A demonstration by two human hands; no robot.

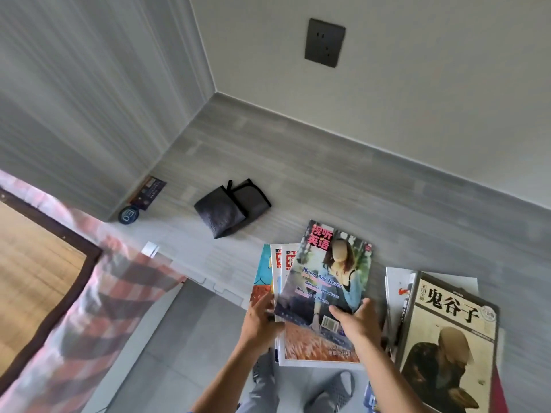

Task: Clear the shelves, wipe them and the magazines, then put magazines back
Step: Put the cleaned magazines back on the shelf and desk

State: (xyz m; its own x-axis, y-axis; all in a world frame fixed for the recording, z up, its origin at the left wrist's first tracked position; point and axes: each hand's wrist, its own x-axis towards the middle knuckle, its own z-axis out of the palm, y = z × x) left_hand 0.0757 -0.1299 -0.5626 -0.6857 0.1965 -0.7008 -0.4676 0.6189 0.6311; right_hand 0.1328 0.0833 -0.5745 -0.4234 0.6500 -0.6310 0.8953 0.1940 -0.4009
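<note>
A stack of magazines [319, 344] lies on the grey floor. Its top magazine [328, 272], with a woman and "Never Say Never" on the cover, is skewed across the stack. My left hand [261, 318] grips the stack's left edge, fingers tucked under the top magazine. My right hand [356, 320] rests on the top magazine's lower right corner, fingers spread over the cover. A second pile [447, 332], topped by a beige magazine with large black characters, lies to the right. A folded dark grey cloth [231, 207] sits on the floor beyond the stack.
A bed with a red plaid cover [98, 293] and a wooden mat fills the left side. A small round tin [128, 215] and a dark booklet [149, 192] lie by the wall corner. A wall socket [325, 42] is above. My grey slippers [337, 391] show at the bottom.
</note>
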